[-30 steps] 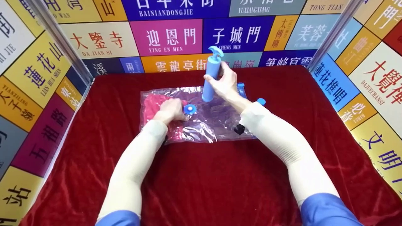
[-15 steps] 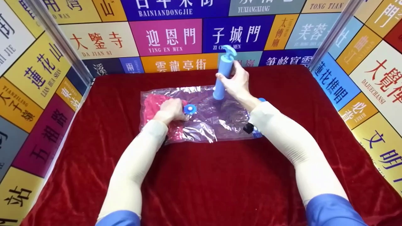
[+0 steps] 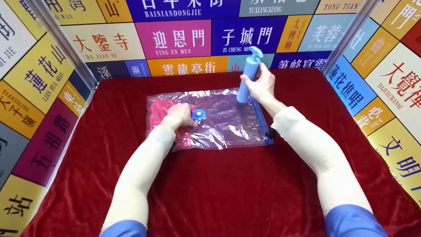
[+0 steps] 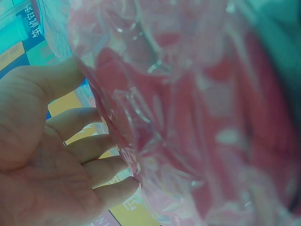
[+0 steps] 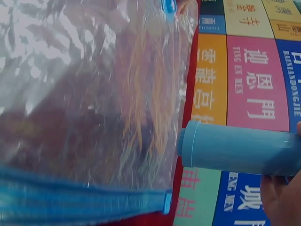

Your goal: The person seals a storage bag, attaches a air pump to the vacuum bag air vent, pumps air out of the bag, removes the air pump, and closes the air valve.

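A clear vacuum storage bag [image 3: 227,128] with a blue zip edge [image 3: 262,120] lies flat, pink cloth [image 3: 161,110] inside its left end. My left hand [image 3: 179,114] grips the bag beside its blue valve [image 3: 198,114]. The left wrist view shows that hand's fingers [image 4: 96,147] reaching to the bag's crinkled plastic, fingertips partly hidden. Over the bag's right end, my right hand [image 3: 262,83] holds a light-blue hand pump [image 3: 247,80] by its barrel, slightly tilted, T-handle up. In the right wrist view, the pump's lower end [image 5: 190,145] points toward the bag, apart from the valve.
Dark red velvet cloth [image 3: 223,187] covers the table. Panels with Chinese lettering [image 3: 179,38] stand along the back and both sides, with metal posts at the corners. A black piece [image 3: 270,133] sits under the right sleeve.
My right hand has carried the pump rightward, away from the valve, uncovering more of the zip edge. A blue disc by the right sleeve is now hidden. My left hand stays put.
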Demonstrator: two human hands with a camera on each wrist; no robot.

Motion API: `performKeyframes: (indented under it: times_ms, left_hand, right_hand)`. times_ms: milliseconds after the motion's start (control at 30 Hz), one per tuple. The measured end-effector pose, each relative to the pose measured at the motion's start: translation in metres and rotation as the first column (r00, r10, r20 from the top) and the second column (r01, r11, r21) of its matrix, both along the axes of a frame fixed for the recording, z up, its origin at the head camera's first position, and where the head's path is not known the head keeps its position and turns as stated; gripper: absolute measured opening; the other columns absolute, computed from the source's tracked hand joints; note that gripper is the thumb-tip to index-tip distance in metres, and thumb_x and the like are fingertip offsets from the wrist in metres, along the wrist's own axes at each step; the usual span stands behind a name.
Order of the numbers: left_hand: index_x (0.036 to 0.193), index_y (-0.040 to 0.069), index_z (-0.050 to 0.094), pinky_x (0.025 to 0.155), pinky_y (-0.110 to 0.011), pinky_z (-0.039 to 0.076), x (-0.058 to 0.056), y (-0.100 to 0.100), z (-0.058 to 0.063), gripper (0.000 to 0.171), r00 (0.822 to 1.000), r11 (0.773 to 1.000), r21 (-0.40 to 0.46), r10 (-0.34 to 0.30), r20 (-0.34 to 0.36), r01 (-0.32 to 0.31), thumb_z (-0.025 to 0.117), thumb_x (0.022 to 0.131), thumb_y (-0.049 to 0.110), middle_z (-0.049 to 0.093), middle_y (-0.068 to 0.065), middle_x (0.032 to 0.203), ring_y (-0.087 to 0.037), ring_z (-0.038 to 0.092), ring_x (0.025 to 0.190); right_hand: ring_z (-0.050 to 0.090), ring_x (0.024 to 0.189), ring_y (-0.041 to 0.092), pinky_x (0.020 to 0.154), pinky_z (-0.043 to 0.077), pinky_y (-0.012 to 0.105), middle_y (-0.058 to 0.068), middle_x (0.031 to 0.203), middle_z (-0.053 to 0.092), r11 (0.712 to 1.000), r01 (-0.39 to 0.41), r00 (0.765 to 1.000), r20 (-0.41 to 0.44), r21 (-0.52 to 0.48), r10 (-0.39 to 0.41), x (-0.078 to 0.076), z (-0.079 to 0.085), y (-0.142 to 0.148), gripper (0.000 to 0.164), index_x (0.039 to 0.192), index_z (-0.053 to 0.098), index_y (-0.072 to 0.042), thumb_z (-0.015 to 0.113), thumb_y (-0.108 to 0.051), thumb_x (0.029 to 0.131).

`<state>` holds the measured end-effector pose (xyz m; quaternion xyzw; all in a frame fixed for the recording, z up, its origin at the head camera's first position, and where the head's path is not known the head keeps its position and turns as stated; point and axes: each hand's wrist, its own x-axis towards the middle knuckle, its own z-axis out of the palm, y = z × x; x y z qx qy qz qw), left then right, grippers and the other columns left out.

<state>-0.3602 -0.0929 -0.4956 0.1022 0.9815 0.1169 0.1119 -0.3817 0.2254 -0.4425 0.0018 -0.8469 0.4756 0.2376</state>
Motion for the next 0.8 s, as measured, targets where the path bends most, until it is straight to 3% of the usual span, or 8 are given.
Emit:
performKeyframes:
  times_ms: [267, 433, 800]
  left_hand:
    - [0.141, 0.019, 0.069, 0.095, -0.052, 0.056, 0.0, -0.001, 0.0, 0.076, 1.0, 1.0, 0.005, -0.019, -0.013, 0.019, 0.094, 0.073, 0.043, 0.072, -0.018, 0.125, -0.04, 0.068, 0.111]
    - [0.127, 0.011, 0.073, 0.093, -0.052, 0.056, 0.0, -0.002, 0.001, 0.068, 1.0, 1.0, -0.014, -0.008, -0.023, 0.007, 0.095, 0.072, 0.045, 0.073, -0.02, 0.121, -0.04, 0.069, 0.108]
    - [0.14, 0.017, 0.068, 0.095, -0.051, 0.056, 0.0, 0.0, 0.0, 0.078, 1.0, 1.0, -0.007, -0.008, -0.002, 0.008, 0.095, 0.073, 0.045, 0.072, -0.018, 0.126, -0.039, 0.068, 0.111]
  right_hand:
    - [0.072, 0.098, 0.019, 0.088, 0.057, 0.032, 0.01, 0.114, 0.077, 0.996, 0.086, 0.996, -0.004, 0.022, -0.086, -0.002, -0.006, 0.032, 0.059, 0.137, 0.064, -0.013, 0.086, -0.033, 0.086]
    - [0.071, 0.1, 0.02, 0.089, 0.056, 0.033, 0.009, 0.114, 0.076, 0.992, 0.124, 0.992, 0.003, 0.035, -0.124, -0.003, -0.007, 0.045, 0.057, 0.136, 0.064, -0.014, 0.085, -0.036, 0.087]
    - [0.071, 0.106, 0.021, 0.094, 0.055, 0.036, 0.01, 0.119, 0.076, 0.976, 0.205, 0.977, 0.046, 0.07, -0.208, -0.002, -0.002, 0.071, 0.055, 0.132, 0.064, -0.015, 0.084, -0.039, 0.087]
